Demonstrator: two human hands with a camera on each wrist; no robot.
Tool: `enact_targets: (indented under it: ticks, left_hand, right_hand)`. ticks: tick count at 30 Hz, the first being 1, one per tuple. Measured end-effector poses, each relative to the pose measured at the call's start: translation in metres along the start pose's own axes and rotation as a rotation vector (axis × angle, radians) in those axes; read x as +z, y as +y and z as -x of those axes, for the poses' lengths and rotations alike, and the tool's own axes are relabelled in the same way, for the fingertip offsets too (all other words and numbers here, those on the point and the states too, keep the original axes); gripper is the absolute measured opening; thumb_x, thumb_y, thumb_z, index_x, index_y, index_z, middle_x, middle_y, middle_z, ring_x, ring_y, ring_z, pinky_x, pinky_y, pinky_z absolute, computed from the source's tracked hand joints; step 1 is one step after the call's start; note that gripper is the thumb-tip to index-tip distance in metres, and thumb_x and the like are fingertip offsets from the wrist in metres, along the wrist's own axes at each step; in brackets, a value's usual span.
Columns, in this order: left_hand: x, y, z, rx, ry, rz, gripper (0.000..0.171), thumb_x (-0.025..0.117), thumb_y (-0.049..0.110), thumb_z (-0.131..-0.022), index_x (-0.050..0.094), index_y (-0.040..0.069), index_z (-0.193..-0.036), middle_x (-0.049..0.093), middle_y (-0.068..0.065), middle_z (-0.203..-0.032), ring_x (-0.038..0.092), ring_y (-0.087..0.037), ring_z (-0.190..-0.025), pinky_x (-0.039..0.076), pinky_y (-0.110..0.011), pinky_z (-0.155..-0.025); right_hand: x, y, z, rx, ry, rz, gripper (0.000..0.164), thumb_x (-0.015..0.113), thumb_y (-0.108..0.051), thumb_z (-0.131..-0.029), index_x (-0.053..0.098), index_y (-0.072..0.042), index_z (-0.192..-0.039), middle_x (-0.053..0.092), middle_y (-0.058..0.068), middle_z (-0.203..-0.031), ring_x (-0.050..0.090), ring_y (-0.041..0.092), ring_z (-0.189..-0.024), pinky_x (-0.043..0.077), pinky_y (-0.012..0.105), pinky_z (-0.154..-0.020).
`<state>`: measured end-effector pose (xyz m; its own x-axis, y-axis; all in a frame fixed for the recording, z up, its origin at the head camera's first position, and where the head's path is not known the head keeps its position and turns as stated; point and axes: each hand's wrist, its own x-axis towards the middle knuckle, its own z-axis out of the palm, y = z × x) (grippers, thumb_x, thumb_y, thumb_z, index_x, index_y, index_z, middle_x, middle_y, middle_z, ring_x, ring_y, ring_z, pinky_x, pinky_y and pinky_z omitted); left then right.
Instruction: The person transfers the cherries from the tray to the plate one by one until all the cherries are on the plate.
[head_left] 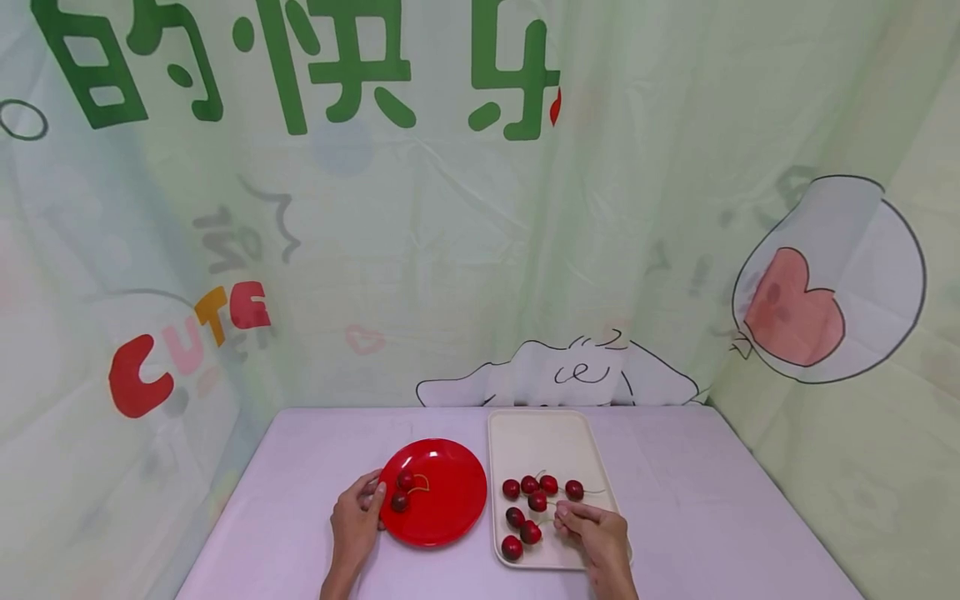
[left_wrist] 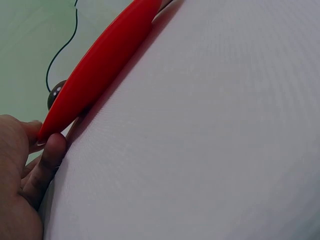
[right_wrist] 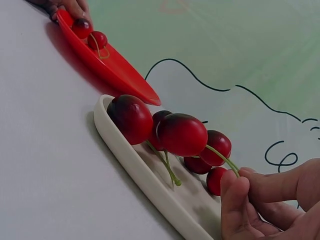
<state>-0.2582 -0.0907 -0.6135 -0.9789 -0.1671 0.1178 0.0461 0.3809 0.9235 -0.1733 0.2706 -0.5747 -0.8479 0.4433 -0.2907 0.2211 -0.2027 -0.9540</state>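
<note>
Fingers point(right_wrist: 235, 189) of the right hand point(head_left: 597, 533): thumb and fingertips are pinching the green stem point(right_wrist: 218, 152) of a dark red cherry point(right_wrist: 182, 134). Fingers of the left hand point(head_left: 356, 518): thumb above and fingers below are pinching the rim of the red plate point(head_left: 453, 496) at nine o'clock.

Location: in the right wrist view the cherry is lying at ten o'clock from the pinching fingertips, over the lower part of the cream tray point(head_left: 540, 437). Whether it is touching the tray cannot be told.

Handling, by judgement: the cherry is probably weighing little, its smooth skin offering slippery purchase and bruising under hard pressure. The stem is appearing thin and flexible; a sharp tug could be detaching it. The present hold, partway along the stem, is looking suitable; gripping nearer the fruit would be limiting swing.

Appearance: the cherry is showing a rounded, glossy body, darkening almost to black toward ten o'clock. Other cherries point(head_left: 512, 547) are sitting about it on the tray, and two stemmed cherries point(head_left: 400, 501) are lying near nine o'clock on the plate.
</note>
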Motion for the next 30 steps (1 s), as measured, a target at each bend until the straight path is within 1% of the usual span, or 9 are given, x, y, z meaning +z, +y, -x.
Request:
enact_targets:
  ticks: [5,11,17,22,25,30]
  left_hand:
    - [0.001,-0.001,-0.001,0.003,-0.002,-0.004,0.036,0.068,0.012,-0.109,0.069,0.003,-0.144,0.076,-0.023,-0.121,0.062,-0.013,-0.059,0.057,-0.019,-0.055]
    - [0.000,0.001,0.000,0.001,-0.006,-0.012,0.037,0.068,0.013,-0.109,0.069,0.002,-0.144,0.075,-0.024,-0.122,0.063,-0.014,-0.060,0.057,-0.019,-0.055]
    - [-0.001,0.002,0.001,0.003,0.003,-0.019,0.037,0.068,0.013,-0.109,0.068,0.002,-0.144,0.075,-0.024,-0.121,0.063,-0.014,-0.061,0.057,-0.019,-0.055]
    - [-0.001,0.002,0.001,-0.002,-0.001,-0.016,0.037,0.068,0.013,-0.109,0.068,0.002,-0.144,0.075,-0.024,-0.122,0.063,-0.013,-0.060,0.057,-0.019,-0.055]
    - [0.000,0.001,0.001,-0.010,-0.002,-0.012,0.037,0.068,0.014,-0.109,0.068,0.003,-0.145,0.075,-0.023,-0.122,0.062,-0.013,-0.059,0.057,-0.019,-0.055]
    - [0.001,0.001,0.000,0.000,0.004,-0.010,0.037,0.068,0.014,-0.109,0.068,0.002,-0.144,0.075,-0.024,-0.122,0.062,-0.012,-0.059,0.057,-0.019,-0.055]
  right_hand:
    - [-0.001,-0.002,0.002,0.033,-0.017,-0.011,0.020,0.078,0.004,-0.097,0.077,0.017,-0.112,0.081,0.008,-0.082,0.074,0.012,-0.070,0.064,0.023,-0.065]
    - [-0.001,-0.004,0.002,0.057,-0.011,-0.026,0.021,0.077,0.004,-0.098,0.076,0.017,-0.114,0.081,0.008,-0.084,0.075,0.014,-0.072,0.066,0.025,-0.066]
    - [0.000,0.000,-0.003,0.037,-0.032,-0.041,0.019,0.078,0.006,-0.096,0.078,0.016,-0.112,0.082,0.010,-0.085,0.076,0.013,-0.072,0.066,0.025,-0.067]
    - [0.000,0.001,-0.005,0.025,-0.033,-0.046,0.017,0.077,0.009,-0.095,0.078,0.015,-0.110,0.082,0.010,-0.086,0.076,0.013,-0.071,0.065,0.024,-0.065]
    - [0.002,-0.002,-0.003,0.030,-0.035,-0.052,0.018,0.077,0.010,-0.095,0.077,0.016,-0.112,0.083,0.011,-0.088,0.077,0.013,-0.072,0.066,0.024,-0.067]
    - [0.004,-0.009,0.000,0.036,-0.046,-0.048,0.021,0.076,0.010,-0.095,0.076,0.017,-0.115,0.083,0.011,-0.089,0.078,0.014,-0.072,0.067,0.026,-0.069]
